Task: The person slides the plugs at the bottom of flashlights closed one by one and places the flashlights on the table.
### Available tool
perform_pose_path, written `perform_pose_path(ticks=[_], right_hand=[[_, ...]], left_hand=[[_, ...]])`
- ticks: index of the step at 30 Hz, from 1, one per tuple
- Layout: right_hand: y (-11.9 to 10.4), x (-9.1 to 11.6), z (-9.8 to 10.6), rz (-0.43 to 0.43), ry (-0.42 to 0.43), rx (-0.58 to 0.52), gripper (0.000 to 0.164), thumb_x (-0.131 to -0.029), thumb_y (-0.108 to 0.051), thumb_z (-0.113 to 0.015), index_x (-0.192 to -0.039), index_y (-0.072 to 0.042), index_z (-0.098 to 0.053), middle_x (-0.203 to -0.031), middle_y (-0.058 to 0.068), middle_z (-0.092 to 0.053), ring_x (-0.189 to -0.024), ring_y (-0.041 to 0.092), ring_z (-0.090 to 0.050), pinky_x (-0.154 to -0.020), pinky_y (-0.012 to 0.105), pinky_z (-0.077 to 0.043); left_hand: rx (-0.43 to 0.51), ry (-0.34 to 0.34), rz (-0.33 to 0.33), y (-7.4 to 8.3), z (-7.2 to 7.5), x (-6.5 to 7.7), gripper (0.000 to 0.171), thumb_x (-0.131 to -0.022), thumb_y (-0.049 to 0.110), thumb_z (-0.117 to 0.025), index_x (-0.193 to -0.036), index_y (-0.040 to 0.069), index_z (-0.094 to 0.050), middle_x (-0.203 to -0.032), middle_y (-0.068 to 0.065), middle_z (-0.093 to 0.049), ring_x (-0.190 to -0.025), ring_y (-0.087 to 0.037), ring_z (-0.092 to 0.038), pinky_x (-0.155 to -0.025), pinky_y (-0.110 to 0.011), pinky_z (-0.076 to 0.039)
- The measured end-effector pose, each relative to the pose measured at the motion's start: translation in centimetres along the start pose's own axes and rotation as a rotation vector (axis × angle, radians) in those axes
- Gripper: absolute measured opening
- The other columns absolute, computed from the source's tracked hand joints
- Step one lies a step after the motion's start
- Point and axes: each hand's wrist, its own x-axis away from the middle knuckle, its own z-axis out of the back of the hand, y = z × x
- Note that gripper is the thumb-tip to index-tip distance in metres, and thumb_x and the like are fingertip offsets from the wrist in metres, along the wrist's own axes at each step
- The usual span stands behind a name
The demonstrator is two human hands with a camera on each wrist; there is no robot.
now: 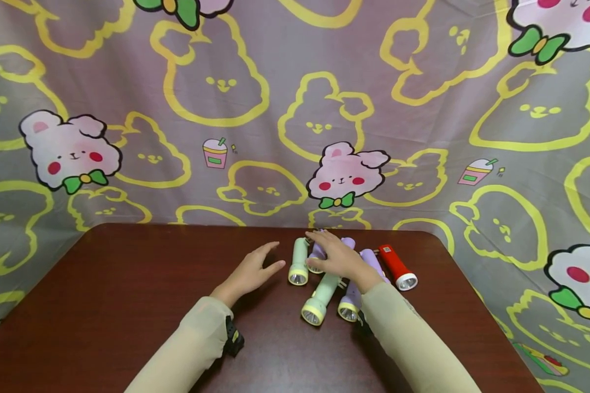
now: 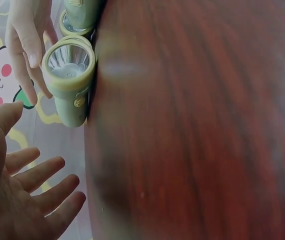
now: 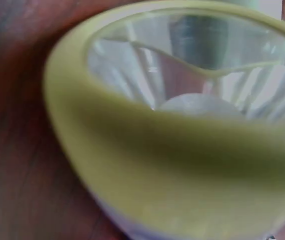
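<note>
Several flashlights lie together on the right part of the table. My left hand (image 1: 248, 272), fingers apart, is left of a pale green flashlight (image 1: 300, 254) without touching it. My right hand (image 1: 341, 256) hovers over the group with extended fingers; whether it touches any is hard to tell. Beneath it are another green flashlight (image 1: 326, 290) and a purple flashlight (image 1: 371, 258), partly hidden by the hand and sleeve. More purple shows behind the fingers. In the right wrist view, a yellow flashlight rim (image 3: 182, 150) fills most of the picture. A red flashlight (image 1: 394, 263) lies rightmost.
The dark reddish-brown table (image 1: 103, 305) extends left and in front of the hands. A patterned cloth (image 1: 255, 142) with rabbit faces hangs behind its far edge and along the right side. A black wrist strap (image 1: 233, 338) sits on the left sleeve.
</note>
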Motion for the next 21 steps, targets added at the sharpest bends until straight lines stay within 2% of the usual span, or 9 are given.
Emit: perform_pose_path(ticks=[11, 21], right_hand=[[0.8, -0.9, -0.5, -0.001, -0.013, -0.041, 0.070, -0.094, -0.035, -0.066, -0.152, -0.007, -0.038, -0.157, 0.016, -0.039, -0.149, 0.044, -0.025, -0.119, 0.060, -0.023], [0.9, -1.4, -1.0, -0.091, -0.035, -0.067, 0.070, -0.094, -0.039, -0.066, -0.154, -0.014, -0.038, -0.157, 0.013, -0.040, -0.148, 0.052, -0.017, -0.113, 0.070, -0.023]], left_hand=[[0.094, -0.063, 0.024, 1.0, -1.0, -0.5, 0.061, -0.099, 0.031, -0.061, -0.150, 0.004, -0.040, -0.143, -0.021, -0.054, -0.128, -0.036, -0.056, -0.103, -0.053, -0.046], [0.075, -0.083, 0.030, 1.2, -1.8, -1.4, 0.063, -0.096, 0.034, -0.065, -0.147, 0.002, -0.044, -0.131, -0.018, -0.064, -0.107, -0.029, -0.065, -0.090, -0.046, -0.053]])
